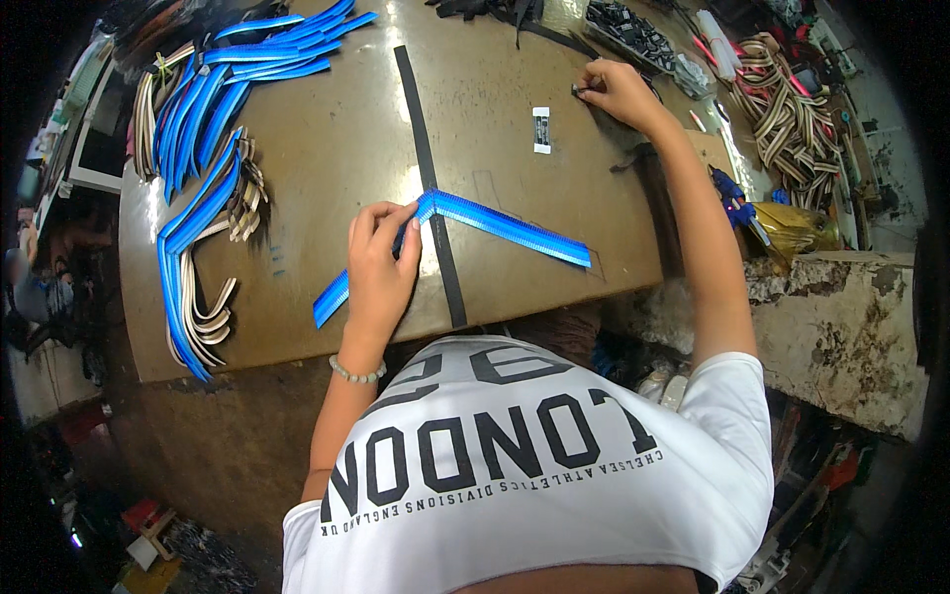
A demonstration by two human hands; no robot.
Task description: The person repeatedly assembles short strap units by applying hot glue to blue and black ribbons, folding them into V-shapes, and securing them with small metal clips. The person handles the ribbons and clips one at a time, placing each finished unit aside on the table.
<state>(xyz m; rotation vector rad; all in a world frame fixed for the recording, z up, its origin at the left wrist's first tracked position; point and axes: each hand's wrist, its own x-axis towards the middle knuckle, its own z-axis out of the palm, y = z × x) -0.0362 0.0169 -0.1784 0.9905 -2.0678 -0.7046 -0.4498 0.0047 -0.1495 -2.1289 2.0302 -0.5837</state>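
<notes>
A blue ribbed strip [515,233], bent into a wide V, lies across a long black strap [419,129] on the brown table. Near the bend, my left hand [381,247] has its fingers closed on the strip, hiding part of its left arm. My right hand [618,94] is at the far right of the table. Its thumb and fingers pinch a small dark piece [577,91], too small to make out fully. A small black and white label [541,131] lies on the table between the strap and my right hand.
Bundles of blue strips [203,124] lie at the left, with more blue and cream strips [183,287] at the left edge. A tray of small black parts [633,38] stands at the far right. Beyond the table's right side is a heap of striped straps [787,119] and blue-handled scissors [737,203].
</notes>
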